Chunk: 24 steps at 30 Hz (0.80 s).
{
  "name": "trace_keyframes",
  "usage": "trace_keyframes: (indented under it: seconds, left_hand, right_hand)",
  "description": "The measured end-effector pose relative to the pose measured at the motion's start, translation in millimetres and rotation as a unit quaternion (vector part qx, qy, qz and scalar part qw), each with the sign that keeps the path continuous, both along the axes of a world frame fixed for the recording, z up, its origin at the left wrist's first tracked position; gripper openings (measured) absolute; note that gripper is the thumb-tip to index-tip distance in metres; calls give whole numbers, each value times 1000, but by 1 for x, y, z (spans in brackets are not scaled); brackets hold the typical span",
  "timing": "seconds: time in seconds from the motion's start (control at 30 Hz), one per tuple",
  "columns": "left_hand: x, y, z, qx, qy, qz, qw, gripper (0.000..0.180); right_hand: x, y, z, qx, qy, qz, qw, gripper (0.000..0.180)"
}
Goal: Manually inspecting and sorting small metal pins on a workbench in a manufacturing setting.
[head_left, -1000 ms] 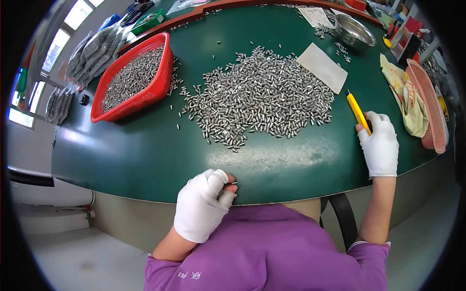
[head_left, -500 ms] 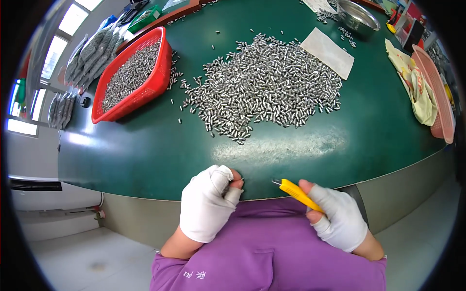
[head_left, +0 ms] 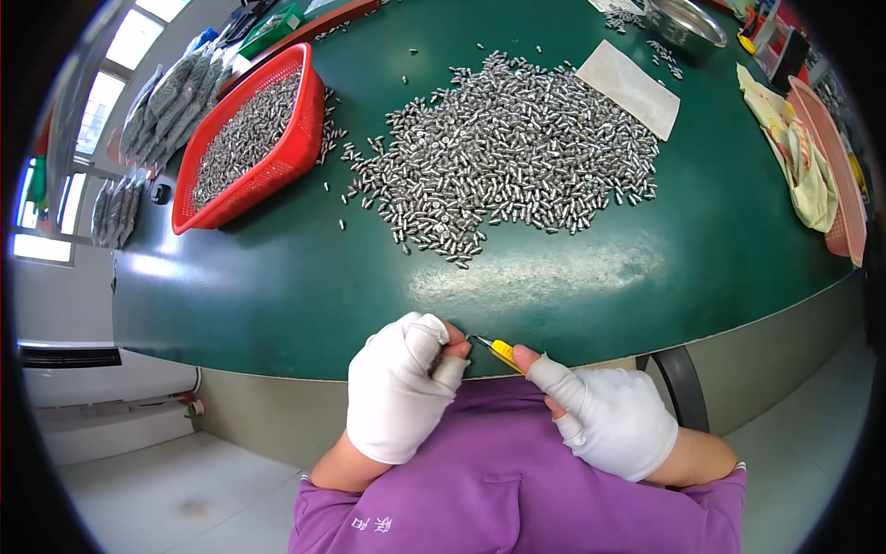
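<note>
My left hand [head_left: 403, 386], in a white fingerless glove, is closed in a pinch over the table's front edge. Only a tiny tip shows at its fingertips, too small to name. A yellow utility knife [head_left: 505, 353] is gripped in my right hand [head_left: 611, 414], gloved the same way, thumb along the handle. Its metal tip points left and reaches the left fingertips; whether they touch I cannot tell. Beyond both hands, a wide pile of small silvery metal pieces [head_left: 517, 152] is spread over the green table [head_left: 268, 305].
At the left stands a red plastic basket [head_left: 293, 152] full of similar pieces, with filled bags [head_left: 171, 111] beyond it. A sheet of paper [head_left: 632, 90] overlaps the pile's right side. Further right are a metal bowl [head_left: 683, 26], a pale cloth [head_left: 794, 152] and a pink basket [head_left: 831, 175].
My right hand has moved left with the utility knife, bringing its tip up to the left fingertips. My left hand stays nearly in place, still pinched.
</note>
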<state>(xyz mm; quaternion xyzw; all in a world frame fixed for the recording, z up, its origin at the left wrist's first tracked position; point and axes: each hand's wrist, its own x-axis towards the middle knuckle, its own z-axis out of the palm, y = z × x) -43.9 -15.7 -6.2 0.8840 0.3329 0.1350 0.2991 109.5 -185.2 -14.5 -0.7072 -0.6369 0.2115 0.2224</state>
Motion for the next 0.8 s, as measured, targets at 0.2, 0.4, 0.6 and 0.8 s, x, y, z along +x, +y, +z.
trace_keyframes:
  seconds: [0.2, 0.4, 0.6, 0.8]
  left_hand:
    - [-1, 0, -1, -7, 2, 0, 1000, 19]
    - [0, 3, 1, -13, 6, -9, 1000, 20]
    - [1, 3, 6, -17, 16, -18, 1000, 20]
    - [2, 6, 3, -30, 4, -16, 999, 19]
  right_hand:
    - [0, 3, 1, 17, -11, -5, 1000, 69]
    - [10, 13, 16, 2, 9, 3, 1000, 62]
    - [14, 18, 29, -47, -14, 23, 999, 61]
    - [17, 12, 27, -33, -19, 4, 999, 61]
